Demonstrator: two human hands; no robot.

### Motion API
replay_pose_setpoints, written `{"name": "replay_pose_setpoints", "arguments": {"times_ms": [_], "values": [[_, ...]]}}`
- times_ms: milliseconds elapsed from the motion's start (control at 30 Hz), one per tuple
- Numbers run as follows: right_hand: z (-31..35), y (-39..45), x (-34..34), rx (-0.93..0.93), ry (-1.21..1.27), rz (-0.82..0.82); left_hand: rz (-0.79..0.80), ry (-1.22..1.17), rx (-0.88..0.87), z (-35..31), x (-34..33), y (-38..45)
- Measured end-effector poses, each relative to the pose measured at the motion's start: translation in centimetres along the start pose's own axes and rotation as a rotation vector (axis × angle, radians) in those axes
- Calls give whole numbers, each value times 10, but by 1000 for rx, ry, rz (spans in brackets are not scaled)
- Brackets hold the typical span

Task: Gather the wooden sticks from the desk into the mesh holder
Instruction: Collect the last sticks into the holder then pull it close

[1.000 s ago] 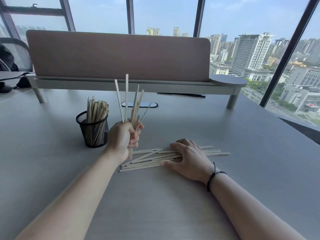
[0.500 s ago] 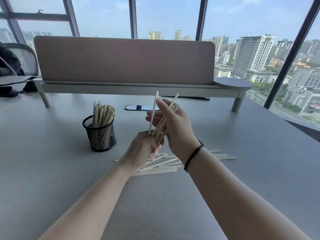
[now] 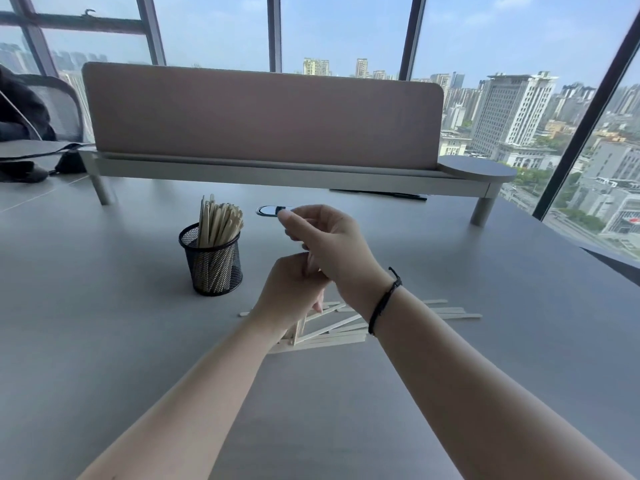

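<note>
A black mesh holder (image 3: 213,268) stands on the grey desk (image 3: 104,341), left of my hands, with several wooden sticks (image 3: 220,221) upright in it. My left hand (image 3: 291,296) is shut on a bundle of sticks (image 3: 299,329) whose lower ends touch the desk. My right hand (image 3: 332,247) sits right above the left fist, fingers loosely curled, covering the bundle's tops; nothing shows in its grip. Several loose sticks (image 3: 450,311) lie flat on the desk under and to the right of both hands, partly hidden by my right forearm.
A low shelf (image 3: 277,171) with a pinkish divider panel (image 3: 263,116) spans the back of the desk. A dark oval cable port (image 3: 268,210) lies behind my right hand, a dark pen (image 3: 377,194) under the shelf. A chair (image 3: 52,102) stands far left. Windows stand behind.
My right hand left the loose sticks, rose to the bundle in my left hand and came down over its tops. The stick tops that stuck up above the fist no longer show.
</note>
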State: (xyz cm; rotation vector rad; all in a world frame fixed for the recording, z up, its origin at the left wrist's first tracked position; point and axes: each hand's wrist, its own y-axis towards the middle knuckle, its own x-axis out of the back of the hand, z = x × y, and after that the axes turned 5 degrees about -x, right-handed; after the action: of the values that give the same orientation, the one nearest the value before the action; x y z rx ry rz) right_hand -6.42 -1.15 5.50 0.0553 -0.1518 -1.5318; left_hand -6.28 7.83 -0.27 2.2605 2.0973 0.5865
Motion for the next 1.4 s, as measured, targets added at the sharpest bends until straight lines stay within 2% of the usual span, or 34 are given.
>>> {"name": "replay_pose_setpoints", "arguments": {"times_ms": [67, 133, 267, 333, 400, 567, 800, 1400], "values": [[-11, 0, 13, 8, -84, -7, -62, -97, -17, 3, 2, 2], [-30, -4, 30, 81, -284, -2, -153, -207, -23, 8, 6, 7], [-76, -20, 55, 48, -978, 349, -339, -420, -41, 11, 17, 17], [-92, -26, 58, 94, -1159, 429, -390, -466, -40, 9, 21, 19], [-97, -27, 58, 149, -1170, 395, -425, -478, -30, 8, 23, 20], [-100, -23, 54, 226, -1006, 262, -450, -483, -28, 11, 27, 20], [-105, -26, 51, 274, -1053, 200, -467, -462, -33, 11, 25, 20], [-85, -35, 39, 369, -1389, 314, -414, -376, -39, 20, 15, 16]]}}
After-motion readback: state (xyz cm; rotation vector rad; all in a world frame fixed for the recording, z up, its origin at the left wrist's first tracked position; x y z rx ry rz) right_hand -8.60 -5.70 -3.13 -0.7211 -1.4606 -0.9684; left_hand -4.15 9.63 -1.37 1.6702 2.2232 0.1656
